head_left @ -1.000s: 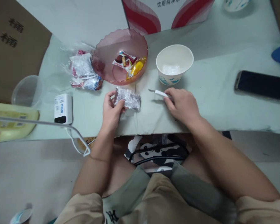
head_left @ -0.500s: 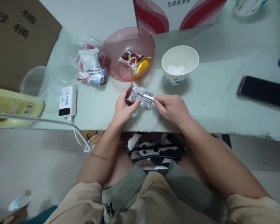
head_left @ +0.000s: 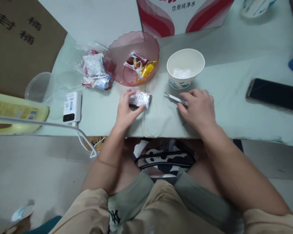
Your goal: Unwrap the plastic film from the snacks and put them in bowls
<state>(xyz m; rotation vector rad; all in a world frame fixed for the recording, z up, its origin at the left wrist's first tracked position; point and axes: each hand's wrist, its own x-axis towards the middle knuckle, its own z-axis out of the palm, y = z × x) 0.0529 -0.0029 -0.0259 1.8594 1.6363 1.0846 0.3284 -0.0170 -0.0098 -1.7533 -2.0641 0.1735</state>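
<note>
My left hand [head_left: 127,109] grips a small packet wrapped in clear bubble wrap [head_left: 139,98], its thumb along the near edge and its fingers over the far side. Dark patches show through the wrap. In my right hand [head_left: 197,105] is a slim white-handled craft knife [head_left: 177,98], held low over the table. Its thin metal tip points left toward the packet, apart from it. Just beyond the knife stands a paper cup [head_left: 183,83] with some clear plastic inside. A pink scalloped bowl [head_left: 119,45] holding a few wrapped snacks [head_left: 136,62] sits beyond the packet.
Left of the bowl lies a pile of wrapped packets [head_left: 95,70]. A white power bank [head_left: 72,105] with a cable, a clear round lid [head_left: 40,86] and a yellow bottle [head_left: 17,112] are farther left. A phone [head_left: 275,96] lies at right; boxes [head_left: 156,19] stand behind.
My right hand has drawn the knife right, away from the bubble-wrapped packet, and lowered it toward the table. My left hand still holds the packet, which sits slightly farther left.
</note>
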